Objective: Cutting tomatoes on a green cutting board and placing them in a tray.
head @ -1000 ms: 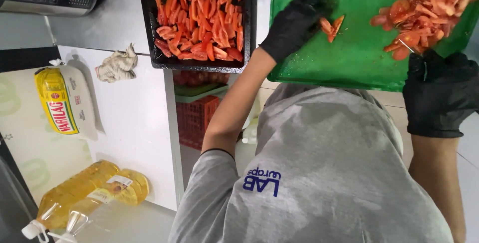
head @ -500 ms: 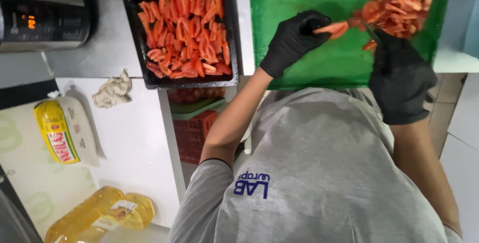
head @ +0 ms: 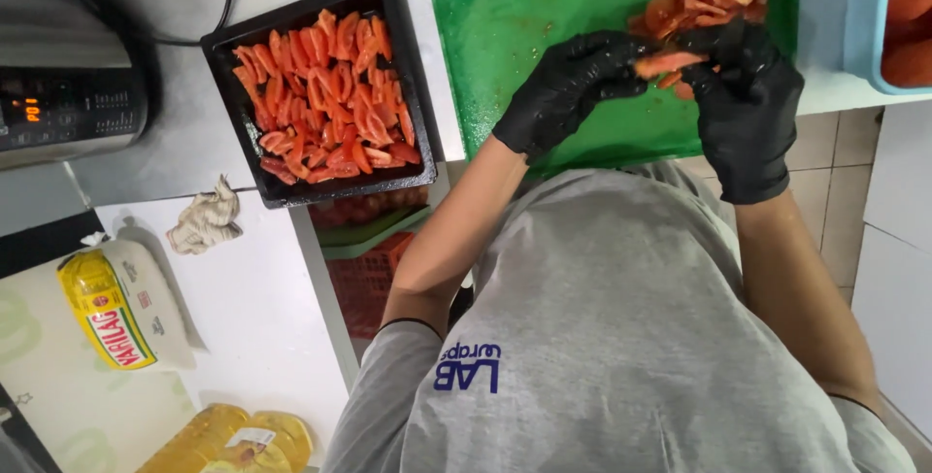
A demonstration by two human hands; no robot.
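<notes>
Both gloved hands, left hand (head: 563, 89) and right hand (head: 743, 94), pinch one tomato wedge (head: 668, 63) over the green cutting board (head: 544, 7). Soft, wet, slippery (likely bruises); best held lightly by its ends.

Matt black gloves (head: 573, 84) (rubbery), scuffed green plastic board (head: 524, 16).

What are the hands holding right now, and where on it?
Both hands, left hand and right hand, hold one tomato wedge between them by its ends, above the green cutting board.
</notes>
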